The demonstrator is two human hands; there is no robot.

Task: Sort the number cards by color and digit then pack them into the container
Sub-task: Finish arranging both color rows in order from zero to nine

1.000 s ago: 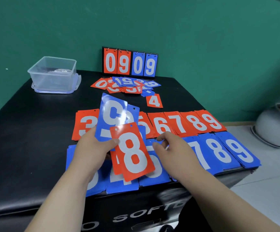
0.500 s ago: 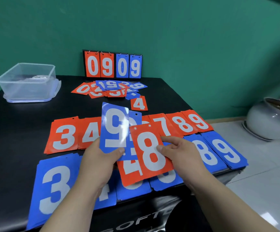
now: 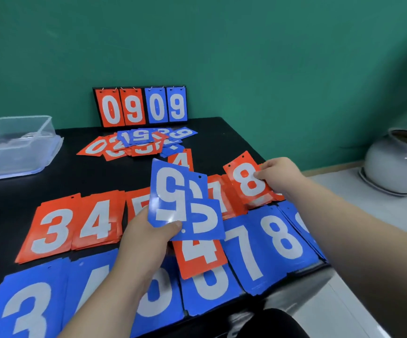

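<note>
Black table top [image 3: 15, 191] carries red and blue card rows [image 3: 51, 228], their middle digits hidden behind the left hand [image 3: 146, 236] gripping a fan of blue cards [image 3: 170, 193] at centre, while the right hand [image 3: 280, 176] pinches a red 8 card [image 3: 246, 181] at centre right and the clear container [image 3: 15, 147] sits upper left, cropped by the frame edge.

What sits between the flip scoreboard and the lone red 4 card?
Head view: a loose heap of unsorted red and blue cards lies on the black table between the flip scoreboard and the lone red 4 card.
</note>
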